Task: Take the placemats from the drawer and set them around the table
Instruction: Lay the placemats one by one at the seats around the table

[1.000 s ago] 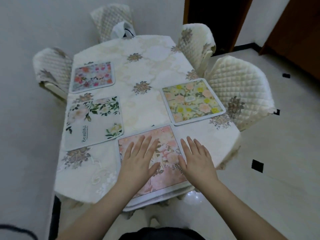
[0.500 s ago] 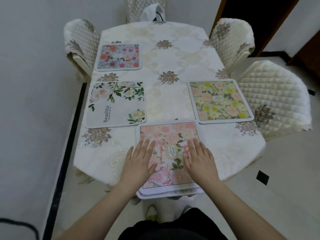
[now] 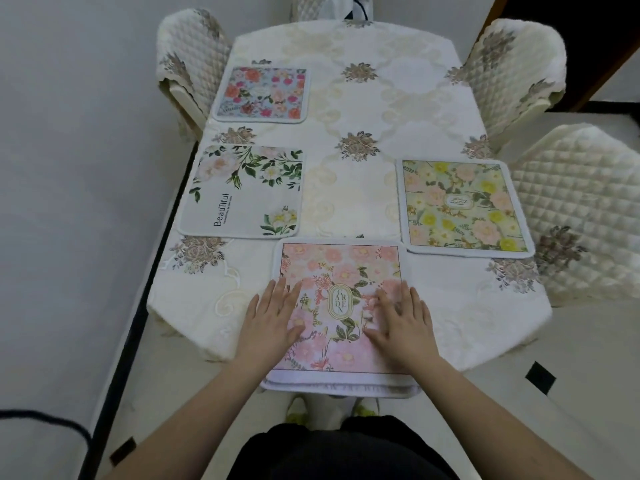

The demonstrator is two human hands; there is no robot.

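Note:
A pink floral placemat [image 3: 341, 268] lies at the near end of the table [image 3: 349, 188], its near edge hanging over the table's edge. My left hand [image 3: 272, 315] rests flat on its left part, fingers straight. My right hand [image 3: 403, 322] rests flat on its right part. A white placemat with green leaves [image 3: 242, 192] lies at the left side, and a blue-and-red floral placemat [image 3: 263, 93] lies beyond it. On the right side lies a yellow-green floral placemat [image 3: 460, 206].
Quilted cream chairs stand around the table: one at the far left [image 3: 187, 60], one at the far right [image 3: 516, 67], one at the near right [image 3: 581, 209], and one at the far end [image 3: 311, 5]. A wall runs along the left. A black cable [image 3: 45, 419] lies on the floor.
The view has swung to face the table squarely. The pink placemat now lies straight with the table's end, with both hands still flat on it.

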